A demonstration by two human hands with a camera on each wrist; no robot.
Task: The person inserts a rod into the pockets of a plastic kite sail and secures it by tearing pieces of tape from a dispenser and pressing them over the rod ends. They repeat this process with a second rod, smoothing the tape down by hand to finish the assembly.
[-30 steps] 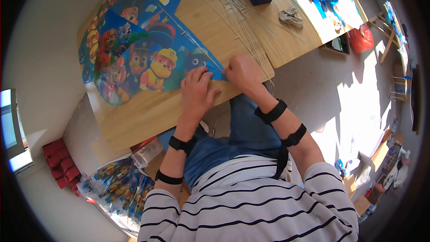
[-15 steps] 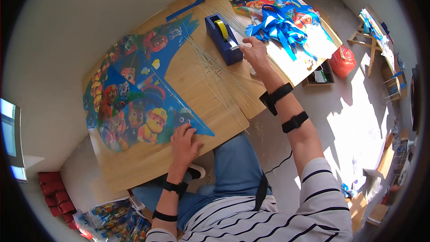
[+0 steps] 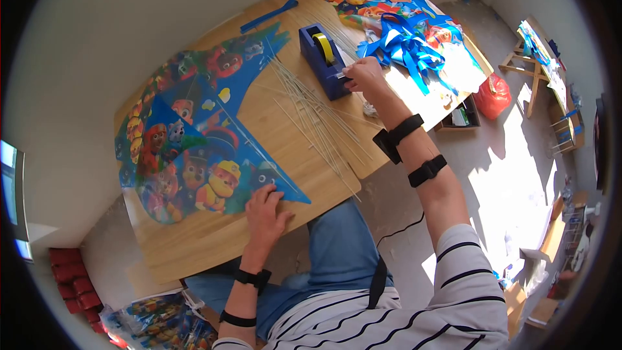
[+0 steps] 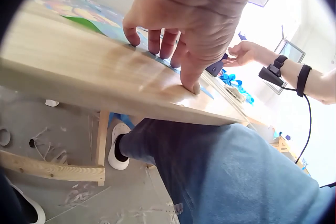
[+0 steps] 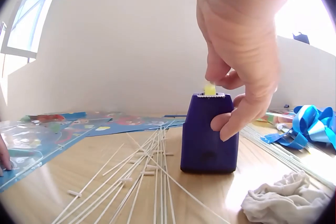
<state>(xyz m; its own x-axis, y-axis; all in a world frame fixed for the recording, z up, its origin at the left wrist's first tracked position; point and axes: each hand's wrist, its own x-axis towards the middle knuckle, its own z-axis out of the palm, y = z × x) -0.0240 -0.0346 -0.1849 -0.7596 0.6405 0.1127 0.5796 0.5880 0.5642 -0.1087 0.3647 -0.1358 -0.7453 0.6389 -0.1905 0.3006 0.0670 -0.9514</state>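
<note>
Perhaps the tape (image 5: 210, 89), pinched by the right hand (image 3: 367, 78), tears crooked if pulled askew from its dispenser (image 5: 209, 134), or the printed sheet (image 3: 194, 172) near the table's (image 3: 275, 123) front edge slips under the left hand's (image 3: 264, 214) loosely parted fingers.

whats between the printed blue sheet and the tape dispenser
Thin pale rods lie loosely spread on the wooden tabletop between the printed sheet and the tape dispenser, as the head and right wrist views show.
</note>
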